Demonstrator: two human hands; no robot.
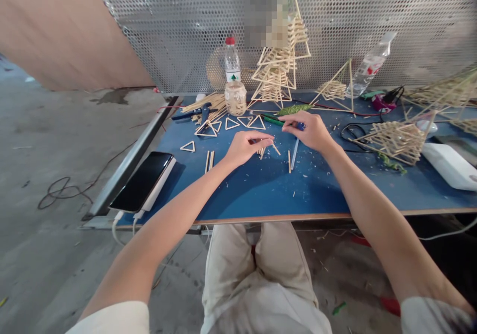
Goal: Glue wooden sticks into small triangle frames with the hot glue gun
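Note:
My left hand (244,147) is closed, thumb and forefinger pinched on a short thin wooden stick (276,148). Below those fingertips are a few more short sticks (262,152); whether they are held or lie on the table I cannot tell. My right hand (309,131) hovers to the right, its thumb and fingers pinched together; anything between them is too small to make out. Behind its fingertips lies a green pen-like tool (274,121), and a blue item (301,125) shows at the palm. Under the right hand are a translucent rod (294,155) and an upright-pointing stick (289,161).
Small stick triangles (231,123) lie before a bundle of sticks (212,104) and a bottle (235,95). Stick towers (274,78) rise at the back. A phone (143,182) is at left; a stick structure (397,140) and a white box (450,166) are at right.

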